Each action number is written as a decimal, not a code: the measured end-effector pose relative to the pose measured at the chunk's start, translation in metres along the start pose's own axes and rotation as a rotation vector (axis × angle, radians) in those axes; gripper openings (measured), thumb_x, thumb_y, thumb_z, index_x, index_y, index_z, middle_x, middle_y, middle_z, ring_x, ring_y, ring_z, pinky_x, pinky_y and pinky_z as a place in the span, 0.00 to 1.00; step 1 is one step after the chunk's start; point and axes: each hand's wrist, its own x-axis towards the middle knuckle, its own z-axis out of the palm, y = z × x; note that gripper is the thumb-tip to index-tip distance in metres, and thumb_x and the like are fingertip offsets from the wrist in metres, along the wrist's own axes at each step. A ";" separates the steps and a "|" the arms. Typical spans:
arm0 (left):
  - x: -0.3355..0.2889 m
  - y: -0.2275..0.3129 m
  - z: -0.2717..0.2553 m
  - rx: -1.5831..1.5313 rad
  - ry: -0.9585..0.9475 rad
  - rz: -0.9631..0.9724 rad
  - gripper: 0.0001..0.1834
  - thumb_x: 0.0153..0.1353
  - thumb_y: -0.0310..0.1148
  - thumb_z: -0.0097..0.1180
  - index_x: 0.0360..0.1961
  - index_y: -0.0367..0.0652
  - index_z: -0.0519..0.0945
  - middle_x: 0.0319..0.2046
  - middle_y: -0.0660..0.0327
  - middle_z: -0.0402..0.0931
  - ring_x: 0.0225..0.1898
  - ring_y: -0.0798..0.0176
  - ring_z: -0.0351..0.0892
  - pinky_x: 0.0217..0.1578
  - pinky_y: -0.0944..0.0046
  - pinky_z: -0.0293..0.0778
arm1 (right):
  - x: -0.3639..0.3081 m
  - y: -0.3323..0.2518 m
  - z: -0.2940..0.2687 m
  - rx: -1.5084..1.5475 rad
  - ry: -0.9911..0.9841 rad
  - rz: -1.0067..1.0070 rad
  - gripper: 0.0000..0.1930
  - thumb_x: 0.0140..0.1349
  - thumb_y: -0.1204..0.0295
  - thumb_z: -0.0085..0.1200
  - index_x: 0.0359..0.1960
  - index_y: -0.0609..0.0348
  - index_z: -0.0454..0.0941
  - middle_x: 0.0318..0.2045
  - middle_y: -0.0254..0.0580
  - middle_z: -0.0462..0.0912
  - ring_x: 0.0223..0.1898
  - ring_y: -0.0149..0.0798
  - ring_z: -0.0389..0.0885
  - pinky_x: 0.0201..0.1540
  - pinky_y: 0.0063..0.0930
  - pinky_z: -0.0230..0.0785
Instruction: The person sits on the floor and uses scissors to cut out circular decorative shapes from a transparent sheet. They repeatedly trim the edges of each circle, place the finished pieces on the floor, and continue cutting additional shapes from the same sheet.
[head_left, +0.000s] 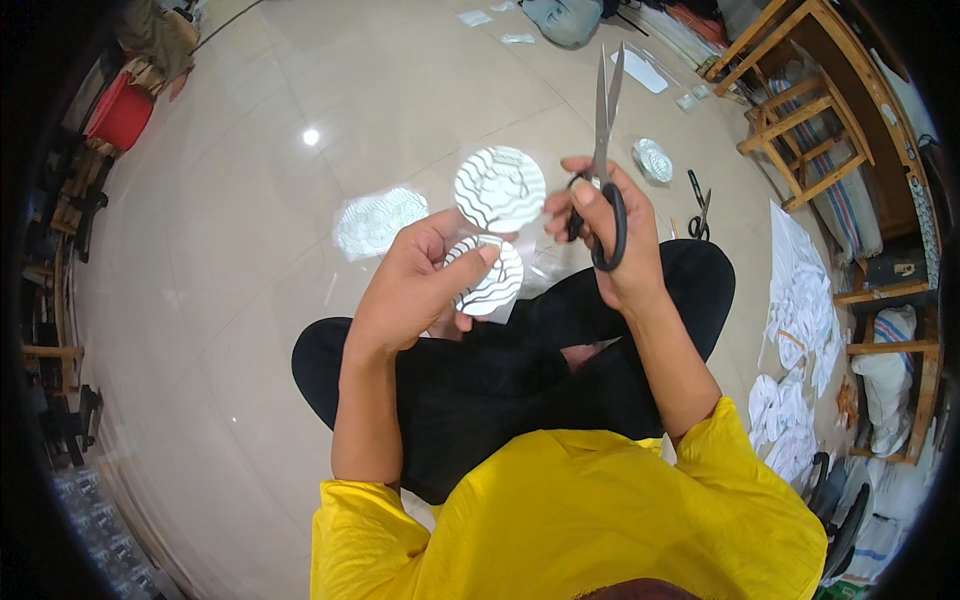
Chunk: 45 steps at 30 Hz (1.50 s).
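Note:
Between the thumb and fingers of my left hand (395, 290) is a plastic sheet with round printed stickers. The lower round sticker (488, 290), white with dark wavy lines, lies under my thumb; the upper round sticker (500, 189) sticks out beyond my fingers. My right hand (627, 225) holds black-handled scissors (602, 130), fingers in the loops. Their blades point away from me and stand slightly apart, clear of the stickers. On the floor past my left hand lies a clear sheet with more patterned pieces (383, 222).
Right of me are a small pile of round cutouts (653, 160), a second pair of scissors (701, 222) and crumpled white scraps (800, 300). A wooden stool (810, 135) stands at the far right. A grey-blue bag (563, 20) lies ahead; a red container (122, 110) is far left.

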 end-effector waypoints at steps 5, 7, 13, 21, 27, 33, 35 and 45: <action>0.003 -0.001 -0.015 -0.030 -0.157 -0.085 0.22 0.71 0.39 0.56 0.58 0.35 0.76 0.33 0.61 0.83 0.22 0.74 0.79 0.20 0.76 0.72 | 0.011 -0.008 0.008 -0.155 -0.022 -0.021 0.20 0.61 0.77 0.68 0.53 0.64 0.76 0.32 0.38 0.85 0.31 0.25 0.81 0.34 0.18 0.70; 0.005 0.001 -0.015 -0.339 -0.103 -0.022 0.28 0.73 0.45 0.51 0.64 0.33 0.71 0.43 0.55 0.82 0.34 0.66 0.83 0.32 0.69 0.79 | 0.011 -0.009 0.016 -0.117 0.052 -0.023 0.19 0.59 0.77 0.69 0.51 0.63 0.76 0.31 0.33 0.80 0.29 0.23 0.77 0.33 0.18 0.69; 0.020 -0.027 0.020 -0.755 0.028 0.461 0.38 0.72 0.47 0.49 0.73 0.32 0.57 0.68 0.45 0.65 0.71 0.47 0.64 0.74 0.45 0.56 | 0.009 0.003 0.039 0.087 0.236 -0.094 0.20 0.61 0.79 0.67 0.53 0.65 0.74 0.31 0.37 0.83 0.30 0.24 0.79 0.34 0.18 0.70; 0.019 -0.027 0.047 -0.529 0.389 0.187 0.24 0.72 0.32 0.57 0.64 0.32 0.70 0.57 0.52 0.77 0.60 0.58 0.77 0.65 0.58 0.71 | -0.009 0.017 0.049 -0.054 0.124 -0.181 0.20 0.61 0.82 0.66 0.53 0.65 0.73 0.32 0.36 0.83 0.32 0.23 0.80 0.39 0.16 0.73; 0.018 -0.011 0.031 -0.610 0.418 0.357 0.20 0.75 0.33 0.51 0.60 0.29 0.70 0.54 0.48 0.80 0.57 0.53 0.82 0.58 0.56 0.80 | -0.035 0.037 0.018 -0.134 -0.077 0.014 0.21 0.61 0.79 0.69 0.53 0.65 0.74 0.30 0.34 0.84 0.32 0.21 0.81 0.36 0.13 0.70; 0.017 -0.012 0.034 -0.723 0.497 0.377 0.19 0.76 0.34 0.50 0.60 0.30 0.69 0.54 0.50 0.78 0.57 0.56 0.81 0.63 0.54 0.77 | -0.061 0.050 0.010 -0.097 -0.229 0.156 0.17 0.63 0.75 0.66 0.51 0.65 0.74 0.27 0.34 0.82 0.26 0.22 0.79 0.31 0.14 0.71; 0.017 -0.011 0.036 -0.765 0.495 0.374 0.17 0.76 0.34 0.51 0.57 0.33 0.72 0.51 0.57 0.79 0.50 0.62 0.83 0.62 0.55 0.78 | -0.063 0.053 0.012 -0.054 -0.242 0.175 0.18 0.62 0.75 0.68 0.50 0.63 0.75 0.27 0.34 0.83 0.25 0.20 0.77 0.30 0.14 0.69; 0.017 -0.014 0.038 -0.747 0.499 0.361 0.17 0.75 0.33 0.52 0.56 0.30 0.71 0.49 0.56 0.79 0.51 0.62 0.83 0.63 0.54 0.77 | -0.060 0.052 0.016 -0.077 -0.242 0.183 0.17 0.62 0.75 0.68 0.49 0.62 0.76 0.27 0.33 0.84 0.24 0.17 0.77 0.28 0.11 0.66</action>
